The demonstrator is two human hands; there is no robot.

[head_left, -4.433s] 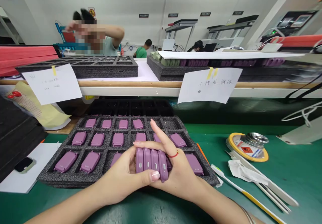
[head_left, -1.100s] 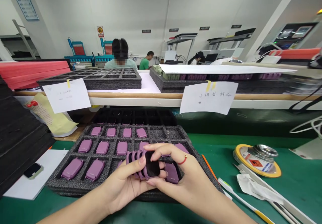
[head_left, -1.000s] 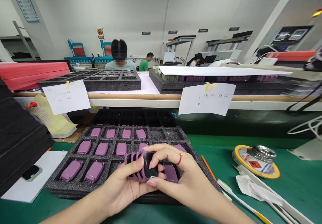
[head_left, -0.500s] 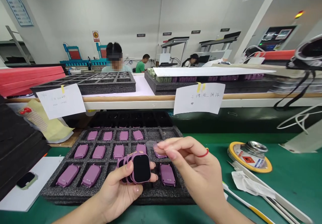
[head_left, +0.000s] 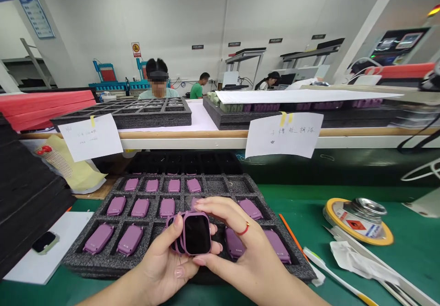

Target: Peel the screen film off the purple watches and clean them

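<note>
My left hand [head_left: 165,260] grips a small stack of purple smartwatch bodies, and the front smartwatch [head_left: 197,235] shows its black screen towards me. My right hand [head_left: 257,251], a red band on one finger, reaches in from the right. Its fingers touch the top edge of the front watch and its thumb the lower corner, closing around it. Under both hands lies a black foam tray [head_left: 113,264] with purple watch bodies face down in its compartments, among them one watch body [head_left: 129,239] at the front left. My hands hide some middle compartments.
On the right lie a toothbrush [head_left: 338,276], an orange stick [head_left: 291,230], tweezers with white tissue [head_left: 357,260] and a metal-topped container [head_left: 364,214] in a yellow tape roll. A greenish watch [head_left: 46,242] rests on white paper, left. A shelf [head_left: 220,141] crosses behind; people sit beyond.
My right hand has moved left and down from beside the stack onto the front watch. A clear film seen at its fingertips before is no longer distinct. The view has shifted slightly.
</note>
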